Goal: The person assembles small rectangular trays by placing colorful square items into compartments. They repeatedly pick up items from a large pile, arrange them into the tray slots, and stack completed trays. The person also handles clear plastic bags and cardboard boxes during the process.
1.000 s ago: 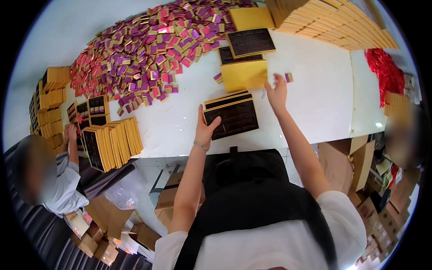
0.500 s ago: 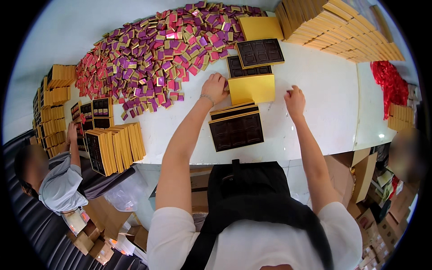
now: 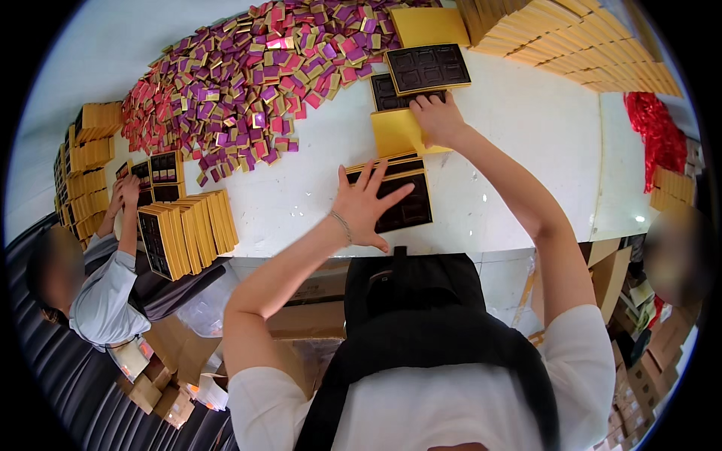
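My left hand (image 3: pixel 367 204) lies with fingers spread across a box with a dark brown moulded tray (image 3: pixel 412 207) near the table's front edge. The tray has rounded hollows. Another such box shows its edge just behind it. Farther off, my right hand (image 3: pixel 438 120) has its fingers bent over the far edge of a plain gold box panel (image 3: pixel 392 131), next to a second dark tray (image 3: pixel 385 94). How its thumb sits is hidden. Beyond is a third dark tray (image 3: pixel 429 68) in a gold-edged box, with a gold lid (image 3: pixel 429 28) behind it.
A heap of purple, pink and gold wrapped pieces (image 3: pixel 256 83) spreads over the far left. Gold boxes (image 3: pixel 556 49) are stacked at the far right, near red shiny material (image 3: pixel 653 139). Upright boxes (image 3: pixel 192 233) stand at the left, where another person (image 3: pixel 105 289) handles trays.
My left hand has left the gold panel and come nearer, opening onto the near tray. My right hand has reached forward and left onto the gold panel. The other person's hands moved too.
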A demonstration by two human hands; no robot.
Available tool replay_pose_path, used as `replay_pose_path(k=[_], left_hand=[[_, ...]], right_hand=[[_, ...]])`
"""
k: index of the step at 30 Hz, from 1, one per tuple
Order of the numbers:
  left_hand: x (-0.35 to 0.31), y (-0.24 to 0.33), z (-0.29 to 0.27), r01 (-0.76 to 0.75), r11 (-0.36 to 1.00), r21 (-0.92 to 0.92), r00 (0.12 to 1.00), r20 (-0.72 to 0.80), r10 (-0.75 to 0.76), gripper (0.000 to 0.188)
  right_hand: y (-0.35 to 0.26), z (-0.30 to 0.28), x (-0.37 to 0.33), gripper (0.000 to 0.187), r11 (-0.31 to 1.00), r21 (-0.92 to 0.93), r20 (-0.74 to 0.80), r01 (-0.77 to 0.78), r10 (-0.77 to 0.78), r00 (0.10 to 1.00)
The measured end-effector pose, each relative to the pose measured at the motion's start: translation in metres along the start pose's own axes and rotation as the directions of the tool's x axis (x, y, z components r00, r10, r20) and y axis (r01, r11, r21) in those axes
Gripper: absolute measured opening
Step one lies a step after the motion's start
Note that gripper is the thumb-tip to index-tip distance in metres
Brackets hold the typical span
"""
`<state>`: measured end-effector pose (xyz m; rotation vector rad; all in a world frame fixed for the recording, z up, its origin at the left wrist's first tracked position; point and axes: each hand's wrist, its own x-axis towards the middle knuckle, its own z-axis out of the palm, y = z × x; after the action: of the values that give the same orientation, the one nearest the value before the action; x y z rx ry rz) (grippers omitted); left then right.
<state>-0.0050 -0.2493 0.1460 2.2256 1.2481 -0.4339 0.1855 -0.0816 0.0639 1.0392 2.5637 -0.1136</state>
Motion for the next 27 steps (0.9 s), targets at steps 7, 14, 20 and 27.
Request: replay_pose_path(k=[7, 14, 20, 27], left_hand=[[0.011, -0.025, 0.012, 0.164, 0.983, -0.077, 0.953, -0.244, -0.178, 0.107], [-0.007, -0.034, -0.005, 0.144, 0.988, -0.047, 0.908, -0.391, -0.151, 0.1], [-0.025, 0.06, 0.049, -0.259, 0.927, -0.272, 0.963, -0.144, 0.227, 0.103], [0.004, 0.04, 0.126, -0.175, 0.97, -0.168, 0.985, -0.029, 0.172, 0.104]], right_hand=[[0.016, 0.02, -0.039, 0.049, 0.87, 0.491, -0.306, 0.049, 0.119, 0.945], [0.034, 0.062, -0.157, 0.039, 0.934, 0.317, -0.503, -0.165, 0.313, 0.805], [-0.005, 0.096, -0.16, 0.073, 0.94, 0.317, -0.35, -0.13, 0.243, 0.905], [-0.104, 0.006, -0.11, 0.094, 0.934, 0.335, -0.321, 0.127, -0.013, 0.947]])
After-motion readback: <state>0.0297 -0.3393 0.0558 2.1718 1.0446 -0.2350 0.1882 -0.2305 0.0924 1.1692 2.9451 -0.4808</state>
